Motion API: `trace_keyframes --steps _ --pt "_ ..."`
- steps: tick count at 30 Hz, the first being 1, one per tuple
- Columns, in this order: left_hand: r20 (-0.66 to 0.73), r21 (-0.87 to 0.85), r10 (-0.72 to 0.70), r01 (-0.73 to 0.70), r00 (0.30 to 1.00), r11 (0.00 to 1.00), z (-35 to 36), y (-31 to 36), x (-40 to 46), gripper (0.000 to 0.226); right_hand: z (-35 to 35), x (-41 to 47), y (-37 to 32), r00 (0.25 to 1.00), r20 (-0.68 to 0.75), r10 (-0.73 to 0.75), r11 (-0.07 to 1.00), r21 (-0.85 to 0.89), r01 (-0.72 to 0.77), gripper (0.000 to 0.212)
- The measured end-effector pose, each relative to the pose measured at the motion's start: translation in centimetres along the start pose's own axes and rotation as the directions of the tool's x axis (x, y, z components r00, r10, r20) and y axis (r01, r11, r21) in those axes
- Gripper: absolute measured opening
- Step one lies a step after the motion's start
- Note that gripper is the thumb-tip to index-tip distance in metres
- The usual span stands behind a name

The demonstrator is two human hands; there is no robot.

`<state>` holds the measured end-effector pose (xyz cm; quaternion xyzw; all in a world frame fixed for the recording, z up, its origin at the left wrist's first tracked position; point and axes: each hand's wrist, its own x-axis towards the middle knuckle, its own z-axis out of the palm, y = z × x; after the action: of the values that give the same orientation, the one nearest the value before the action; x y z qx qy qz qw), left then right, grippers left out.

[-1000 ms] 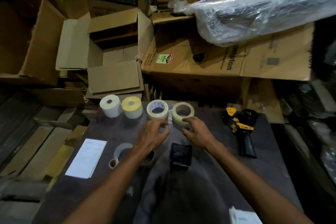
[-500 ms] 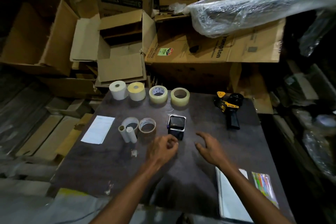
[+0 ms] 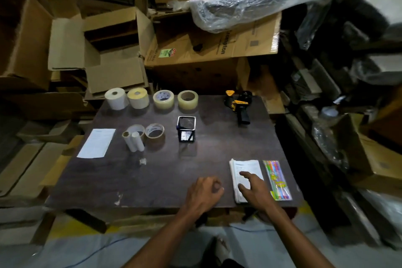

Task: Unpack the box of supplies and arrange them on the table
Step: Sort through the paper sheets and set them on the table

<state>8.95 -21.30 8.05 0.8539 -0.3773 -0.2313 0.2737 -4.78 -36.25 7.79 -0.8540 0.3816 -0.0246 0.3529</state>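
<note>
**Supplies laid out in rows; the right hand reaches the paper pad**

On the dark table (image 3: 169, 172), a white sheet (image 3: 96, 143) lies far left, apart from the rolls. Along the far edge stand a white label roll (image 3: 115, 98), a yellowish roll (image 3: 138, 98) and two clear tape rolls (image 3: 163, 99) (image 3: 187, 99), seemingly grouped by kind. Nearer are small paper rolls (image 3: 134, 141), another tape roll (image 3: 154, 131) and a mesh pen holder (image 3: 186, 129). The left hand (image 3: 203, 193) sits loosely curled, holding nothing. The right hand (image 3: 253, 189) rests spread fingers on a stapled paper pad (image 3: 245, 167), probably to square it beside the coloured pen pack (image 3: 277, 179). A tape dispenser (image 3: 239, 104) lies far right. One carton (image 3: 217, 43) behind reads "…ompton".
</note>
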Motion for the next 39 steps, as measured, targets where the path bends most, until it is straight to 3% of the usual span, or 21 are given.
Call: trace_keyframes --steps 9,22,25,30,34,39 --pt "0.083 0.028 0.018 -0.021 0.996 0.999 3.5 3.9 0.4 0.043 -2.4 -0.1 4.9 0.994 -0.05 0.094 0.995 0.018 -0.093 0.055" --pt "0.145 0.037 -0.119 0.115 0.982 0.993 8.0 5.5 3.4 0.054 -1.9 3.3 7.9 0.997 0.07 0.013 0.999 0.04 -0.016 0.082" --pt "0.139 0.047 -0.15 0.145 0.979 0.988 8.8 5.4 3.4 0.051 -1.4 3.1 7.8 0.998 0.067 -0.007 0.997 0.078 0.002 0.091" --pt "0.099 0.027 -0.198 0.197 0.975 0.98 9.3 5.2 3.2 0.055 -0.8 2.7 7.4 1.0 0.005 -0.001 0.994 0.107 0.001 0.087" --pt "0.091 0.013 -0.186 0.185 0.978 0.983 9.5 5.1 3.0 0.054 -0.4 2.5 7.5 0.996 -0.068 -0.063 0.994 0.09 0.069 0.082" --pt "0.101 0.047 -0.14 0.136 0.985 0.99 9.7 4.6 2.7 0.056 0.1 2.0 6.6 0.956 -0.117 -0.27 0.962 0.005 0.272 0.077"
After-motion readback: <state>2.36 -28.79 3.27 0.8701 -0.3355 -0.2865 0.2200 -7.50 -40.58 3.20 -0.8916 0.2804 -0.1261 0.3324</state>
